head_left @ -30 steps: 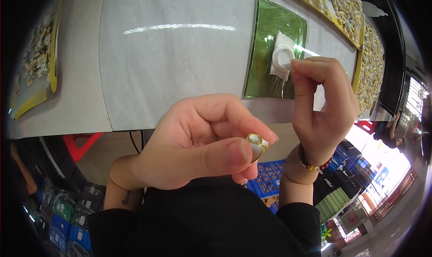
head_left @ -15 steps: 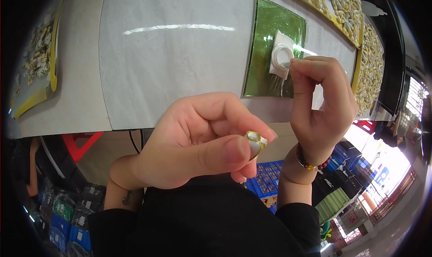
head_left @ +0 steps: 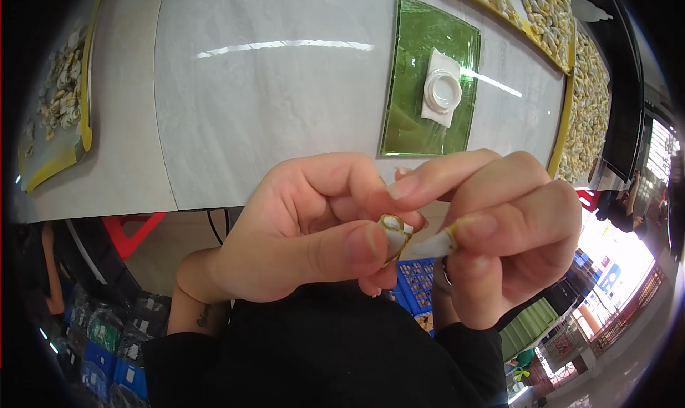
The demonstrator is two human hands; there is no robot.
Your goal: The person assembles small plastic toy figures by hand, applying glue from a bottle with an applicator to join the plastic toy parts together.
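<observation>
Between the thumb and fingers of my left hand (head_left: pixel 296 229) is a small white ornament piece with gold-coloured trim (head_left: pixel 394 238). My right hand (head_left: pixel 517 226) pinches a slender, pale white piece with a yellowish end (head_left: pixel 434 247); its kind is unclear. The slender piece's tip lies close to the trimmed one, and I cannot tell whether they touch. Beyond my hands, a round white dish (head_left: pixel 444 92) rests on a folded white pad (head_left: pixel 443 59) upon a green glass plate (head_left: pixel 426 33).
The pale table (head_left: pixel 271 108) spans the front. Yellow-edged trays with many small pieces sit at the far right (head_left: pixel 569 51) and far left (head_left: pixel 87 133). Below the table are a red stool (head_left: pixel 135 231), blue crates (head_left: pixel 416 283) and a green bin (head_left: pixel 529 329).
My right hand has come away from the white dish, moving down and left to my left hand. The slender piece now shows in its fingers. My left hand has barely moved.
</observation>
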